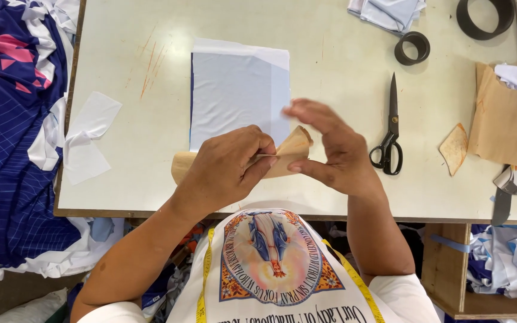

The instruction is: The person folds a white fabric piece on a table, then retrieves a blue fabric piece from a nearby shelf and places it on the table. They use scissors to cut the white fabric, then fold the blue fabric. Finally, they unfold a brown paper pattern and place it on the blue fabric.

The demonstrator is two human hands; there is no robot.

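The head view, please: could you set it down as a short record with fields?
surface: pale table
left hand: pinches tan paper piece
right hand: fingertips on the same piece, its corner curled up
behind hands: light blue fabric, flat
right of hands: black scissors, shut, lying free
far right: brown envelope, small tan scrap
top right: two black rings
left edge: white scraps, blue patterned cloth
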